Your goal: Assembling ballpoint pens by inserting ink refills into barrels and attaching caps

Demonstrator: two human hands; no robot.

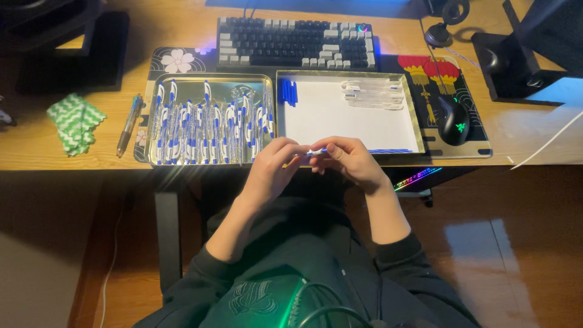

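My left hand (273,164) and my right hand (346,159) meet at the desk's front edge and together hold a small white-and-blue pen (316,152) between their fingertips. To the left lies a metal tray (209,82) filled with several blue-and-white pens (206,130). Just beyond my hands sits a second tray (413,115) with a white lining; it holds a few blue caps (288,92) at its far left, clear pen barrels (373,94) at its far right and thin blue refills (388,150) along its near edge.
A keyboard (296,41) lies behind the trays. A black mouse (454,121) rests on a decorated mat at the right. On the left of the wooden desk are a multicolour pen (129,124) and a green-white folded cloth (76,123). Black stands occupy the back corners.
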